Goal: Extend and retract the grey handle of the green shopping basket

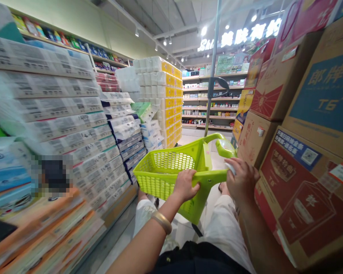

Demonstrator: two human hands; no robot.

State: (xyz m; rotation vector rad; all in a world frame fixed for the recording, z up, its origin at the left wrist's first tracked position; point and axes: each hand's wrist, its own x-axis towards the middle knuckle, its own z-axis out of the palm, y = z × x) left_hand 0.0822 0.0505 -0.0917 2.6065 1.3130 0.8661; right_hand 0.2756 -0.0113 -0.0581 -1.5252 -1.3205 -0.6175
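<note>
A lime-green shopping cart (162,182) with a perforated plastic basket stands in front of my body, turned sideways with its narrow end to the left. My left hand (185,185), with a gold bangle on its wrist, is closed over the near rim of the basket. At the handle end on the right, my right hand (241,178) has its fingers curled around the cart's handle. A small white thing (231,167) shows by the right fingers; its kind is unclear. The inside of the basket shows only in part, and no goods are visible there.
Tall stacks of wrapped tissue packs (65,110) line the left side. Stacked printed cartons (305,198) rise close on the right. A metal pole (213,68) stands beyond the cart, with stocked shelves (197,106) at the back.
</note>
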